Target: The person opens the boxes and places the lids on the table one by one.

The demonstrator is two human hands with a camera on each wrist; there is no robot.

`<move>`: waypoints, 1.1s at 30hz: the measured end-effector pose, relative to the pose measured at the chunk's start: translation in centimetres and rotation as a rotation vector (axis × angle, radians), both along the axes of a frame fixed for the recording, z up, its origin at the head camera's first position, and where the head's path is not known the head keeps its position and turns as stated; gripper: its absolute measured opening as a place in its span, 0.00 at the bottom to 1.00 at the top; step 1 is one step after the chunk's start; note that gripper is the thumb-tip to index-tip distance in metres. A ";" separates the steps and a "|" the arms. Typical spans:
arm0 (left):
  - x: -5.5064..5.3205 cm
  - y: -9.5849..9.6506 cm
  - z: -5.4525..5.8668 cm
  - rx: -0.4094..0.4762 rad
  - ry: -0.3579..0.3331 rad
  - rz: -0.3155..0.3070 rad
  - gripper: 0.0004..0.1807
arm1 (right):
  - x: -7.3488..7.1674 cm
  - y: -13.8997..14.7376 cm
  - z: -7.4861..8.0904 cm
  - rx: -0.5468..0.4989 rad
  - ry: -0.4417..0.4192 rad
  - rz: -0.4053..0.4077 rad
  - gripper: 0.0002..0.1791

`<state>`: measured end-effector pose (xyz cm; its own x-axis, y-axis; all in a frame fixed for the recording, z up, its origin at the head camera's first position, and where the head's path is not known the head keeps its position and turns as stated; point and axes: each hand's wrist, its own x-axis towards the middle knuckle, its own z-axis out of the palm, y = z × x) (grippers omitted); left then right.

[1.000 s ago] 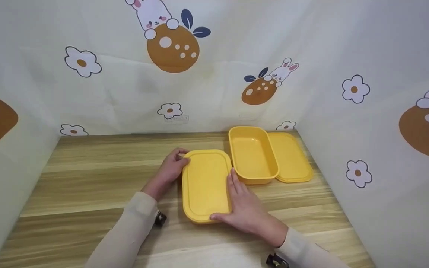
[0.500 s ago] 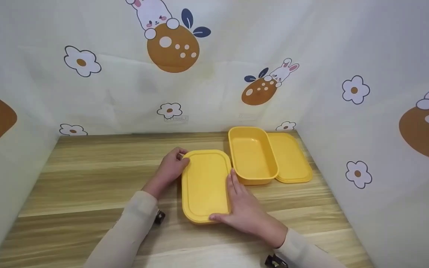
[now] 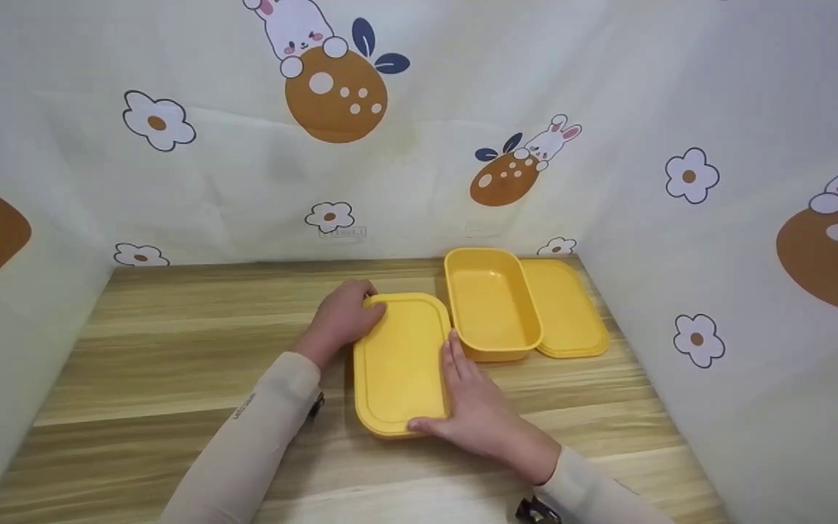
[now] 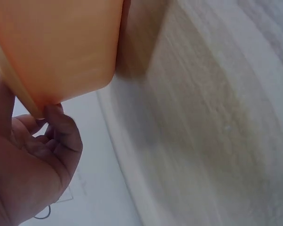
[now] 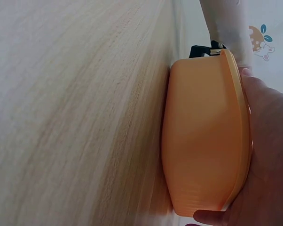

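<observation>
A yellow rectangular food container [image 4: 66, 52] stands on the table with a matching lid [image 3: 403, 364] over its top. My left hand [image 3: 344, 316] pinches the lid's far-left corner, thumb on top and fingers curled at the rim. In the left wrist view those fingers [image 4: 66, 136] hook around the rim's corner. My right hand [image 3: 488, 415] lies along the right side, its fingers straight against the edge and its thumb on the lid's near edge. From the right wrist view, the container's side wall [image 5: 198, 136] shows beside this hand's palm. The container's inside is hidden by the lid.
To the right stands a second yellow container [image 3: 503, 356], uncovered, close beside the lidded one. A second yellow lid [image 3: 572, 309] lies flat on the wooden table [image 3: 172, 349], partly behind that container. Patterned cloth walls [image 3: 419, 160] enclose the back and sides.
My left hand has shifted a little forward and right around the far-left corner, its thumb now further over the lid. The right hand and both containers have stayed practically in place.
</observation>
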<state>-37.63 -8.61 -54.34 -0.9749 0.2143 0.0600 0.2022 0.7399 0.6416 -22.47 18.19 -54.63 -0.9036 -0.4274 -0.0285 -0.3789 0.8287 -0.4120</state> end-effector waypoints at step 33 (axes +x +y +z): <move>0.7 -0.7 1.1 -0.003 -0.020 -0.058 0.24 | 0.0 0.1 -0.2 -0.030 -0.012 -0.008 0.81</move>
